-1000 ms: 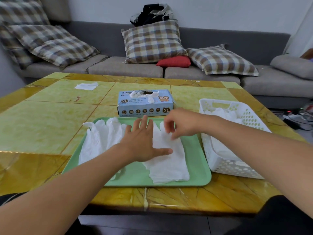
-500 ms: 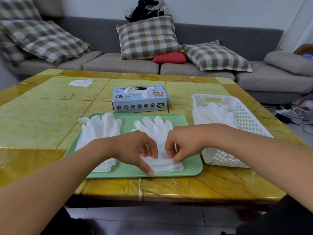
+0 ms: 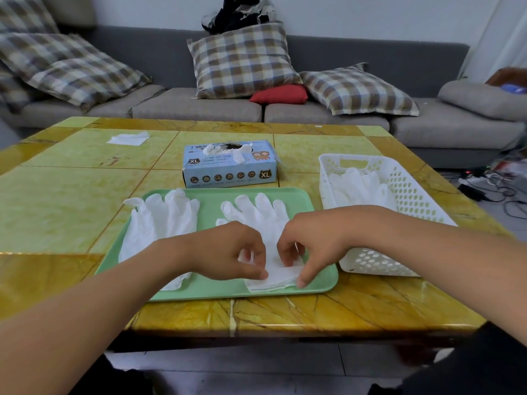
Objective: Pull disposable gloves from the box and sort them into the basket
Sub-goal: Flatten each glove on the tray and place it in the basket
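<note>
Head view, I see both bare hands low over the pale green plastic tray point(image 3: 216, 292) at the near edge of the yellow marble-patterned table point(image 3: 71, 201). Left hand point(image 3: 228, 252) has fingers curled, thumb and forefinger pinching the cuff end of the right-hand white disposable glove point(image 3: 256, 212); right hand point(image 3: 310, 243) is curled too, fingertips pressing and pinching the same cuff, which looks folded over near the tray's front rim. Glove fingers point away from me, lying flat on the tray. I can't tell how many layers are in the fold, knuckles cover it. A second flat pile of white gloves point(image 3: 159, 220) sits on the tray's left half, its near end hidden by my left forearm. Just behind the tray stands the light blue cardboard glove box point(image 3: 231, 169) marked XL, a glove poking out of the torn top slot. Right of the tray, just beside it, is the white perforated plastic basket point(image 3: 413, 195) with several white gloves already inside; my right forearm crosses its near corner. Far left on the table lies a crumpled white tissue point(image 3: 128, 138). Behind the table is a grey fabric sofa point(image 3: 199, 106) with plaid cushions point(image 3: 242, 58) and a small red cushion point(image 3: 279, 94). Cables point(image 3: 490, 186) on the floor at right.
</note>
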A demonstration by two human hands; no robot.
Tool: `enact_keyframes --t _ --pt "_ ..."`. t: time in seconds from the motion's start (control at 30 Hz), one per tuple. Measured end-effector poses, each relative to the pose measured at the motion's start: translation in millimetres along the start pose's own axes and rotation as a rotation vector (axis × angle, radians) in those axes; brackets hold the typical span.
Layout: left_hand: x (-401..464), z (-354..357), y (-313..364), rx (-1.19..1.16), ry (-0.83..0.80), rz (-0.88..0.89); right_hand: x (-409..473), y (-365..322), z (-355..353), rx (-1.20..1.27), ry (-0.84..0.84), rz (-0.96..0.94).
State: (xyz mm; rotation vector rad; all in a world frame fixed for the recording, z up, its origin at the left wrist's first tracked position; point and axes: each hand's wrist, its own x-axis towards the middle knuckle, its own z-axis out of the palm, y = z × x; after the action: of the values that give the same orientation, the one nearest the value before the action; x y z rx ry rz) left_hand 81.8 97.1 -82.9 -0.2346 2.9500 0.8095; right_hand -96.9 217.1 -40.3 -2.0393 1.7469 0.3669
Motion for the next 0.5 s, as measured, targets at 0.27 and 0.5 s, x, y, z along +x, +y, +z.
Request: enact_keyframes --t 0.27,0.5 --pt "-8 -11 15 0.084 -0.052 -0.102 7 1 1 0.076 0.111 -0.084" --pt "-6 -35 42 -0.655 0.533 -0.066 -32 16 -46 1.299 0.267 -0.096"
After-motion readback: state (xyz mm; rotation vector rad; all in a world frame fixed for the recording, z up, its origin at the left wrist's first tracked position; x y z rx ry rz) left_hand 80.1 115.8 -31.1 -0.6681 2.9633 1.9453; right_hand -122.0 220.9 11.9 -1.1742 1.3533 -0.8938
